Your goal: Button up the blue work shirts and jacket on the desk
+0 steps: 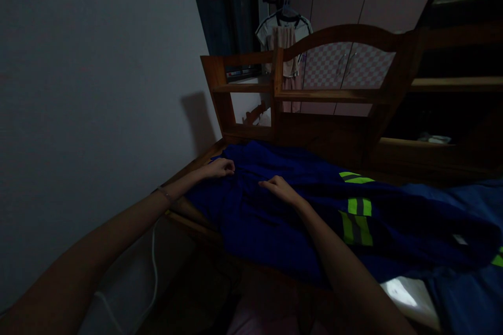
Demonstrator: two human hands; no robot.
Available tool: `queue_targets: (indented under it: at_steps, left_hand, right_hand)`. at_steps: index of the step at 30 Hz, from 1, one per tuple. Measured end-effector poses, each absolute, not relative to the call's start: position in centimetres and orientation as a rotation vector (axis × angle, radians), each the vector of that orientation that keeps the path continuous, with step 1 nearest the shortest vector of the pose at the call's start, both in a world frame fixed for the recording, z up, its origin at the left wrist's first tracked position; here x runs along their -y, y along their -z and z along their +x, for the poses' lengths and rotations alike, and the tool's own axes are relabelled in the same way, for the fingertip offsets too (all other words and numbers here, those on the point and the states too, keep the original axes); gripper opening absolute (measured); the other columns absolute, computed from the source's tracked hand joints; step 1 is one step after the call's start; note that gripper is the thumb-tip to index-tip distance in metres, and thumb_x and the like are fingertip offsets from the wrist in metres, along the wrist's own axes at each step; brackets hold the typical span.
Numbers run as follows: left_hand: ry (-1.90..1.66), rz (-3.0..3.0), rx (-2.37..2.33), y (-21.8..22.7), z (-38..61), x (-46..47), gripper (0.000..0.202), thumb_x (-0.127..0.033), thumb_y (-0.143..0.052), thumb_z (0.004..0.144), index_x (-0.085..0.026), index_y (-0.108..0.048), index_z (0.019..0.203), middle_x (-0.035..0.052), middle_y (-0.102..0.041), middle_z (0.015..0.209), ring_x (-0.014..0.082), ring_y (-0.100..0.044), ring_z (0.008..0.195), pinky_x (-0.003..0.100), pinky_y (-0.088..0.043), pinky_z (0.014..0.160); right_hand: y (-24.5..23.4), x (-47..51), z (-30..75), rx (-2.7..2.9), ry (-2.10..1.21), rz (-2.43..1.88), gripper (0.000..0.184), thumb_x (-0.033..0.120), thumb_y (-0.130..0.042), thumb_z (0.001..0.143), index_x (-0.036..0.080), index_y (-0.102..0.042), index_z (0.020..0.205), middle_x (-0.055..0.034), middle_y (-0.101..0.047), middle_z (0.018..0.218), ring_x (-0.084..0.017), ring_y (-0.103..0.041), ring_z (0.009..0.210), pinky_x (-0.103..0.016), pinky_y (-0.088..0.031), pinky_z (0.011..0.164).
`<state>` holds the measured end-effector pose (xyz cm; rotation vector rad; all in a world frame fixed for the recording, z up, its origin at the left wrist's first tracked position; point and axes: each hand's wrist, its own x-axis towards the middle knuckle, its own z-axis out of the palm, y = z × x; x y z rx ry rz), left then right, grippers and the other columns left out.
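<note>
Fingers [229, 168] on the left hand [220, 167] curled tight, looks like they're bunching the dark blue work garment with neon-green reflective stripes [267, 225] at the far left corner of the wooden bed frame [322, 138] | right hand [281, 189] loose and flat, pinning its middle | spread wide, probably for smoothing

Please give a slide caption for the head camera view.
Left hand and right hand lie on a dark blue garment with yellow-green reflective stripes, before an arched wooden bed frame.
</note>
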<state>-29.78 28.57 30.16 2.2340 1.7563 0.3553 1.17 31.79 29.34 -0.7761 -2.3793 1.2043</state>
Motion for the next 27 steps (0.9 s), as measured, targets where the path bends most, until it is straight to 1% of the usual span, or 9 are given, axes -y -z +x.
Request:
queue_targets:
  at_steps: [5,10,14,23,27]
  left_hand:
    - [-0.336,2.391,-1.735,-30.6,-28.8,-28.1,0.016,-0.025,-0.047,0.083,-0.016,-0.06,0.087,0.0055,-0.061,0.083,0.0153,-0.055,0.073,0.024,-0.041,0.068]
    - [-0.291,2.481,-1.666,-30.8,-28.4,-27.9,0.015,-0.027,-0.05,0.082,-0.016,-0.058,0.086,0.0046,-0.06,0.081,0.014,-0.054,0.07,0.023,-0.041,0.066]
    - [-0.289,2.496,-1.65,-30.4,-28.3,-27.6,0.016,-0.029,-0.05,0.083,-0.016,-0.059,0.087,0.0046,-0.06,0.083,0.0143,-0.055,0.072,0.023,-0.041,0.067]
    - [-0.331,2.502,-1.61,-30.4,-28.4,-27.1,0.023,-0.033,-0.051,0.085,-0.016,-0.06,0.099,0.0057,-0.061,0.095,0.0157,-0.057,0.084,0.024,-0.042,0.077]
    - [-0.236,2.55,-1.556,-30.7,-28.4,-27.3,0.022,-0.03,-0.052,0.085,-0.017,-0.061,0.101,0.0053,-0.061,0.093,0.0154,-0.057,0.084,0.023,-0.042,0.076]
  right_hand:
    - [-29.3,-31.8,1.1,2.368,-1.215,-0.789,0.049,0.057,-0.043,0.081,0.018,-0.034,0.053,0.0043,-0.028,0.051,-0.006,-0.024,0.045,-0.024,-0.014,0.045]
    - [-29.4,-31.6,1.2,2.379,-1.194,-0.78,0.05,0.059,-0.042,0.082,0.018,-0.034,0.053,0.0041,-0.029,0.051,-0.007,-0.025,0.045,-0.025,-0.015,0.045]
    - [-29.4,-31.7,1.2,2.378,-1.175,-0.767,0.051,0.058,-0.042,0.082,0.018,-0.033,0.052,0.004,-0.029,0.05,-0.007,-0.026,0.044,-0.025,-0.016,0.045]
    - [-29.4,-31.7,1.1,2.389,-1.18,-0.776,0.05,0.057,-0.043,0.082,0.018,-0.034,0.052,0.004,-0.029,0.05,-0.007,-0.027,0.044,-0.024,-0.016,0.044]
    - [-29.5,-31.6,1.3,2.394,-1.176,-0.781,0.05,0.057,-0.043,0.082,0.018,-0.035,0.052,0.004,-0.03,0.049,-0.007,-0.028,0.044,-0.025,-0.016,0.045]
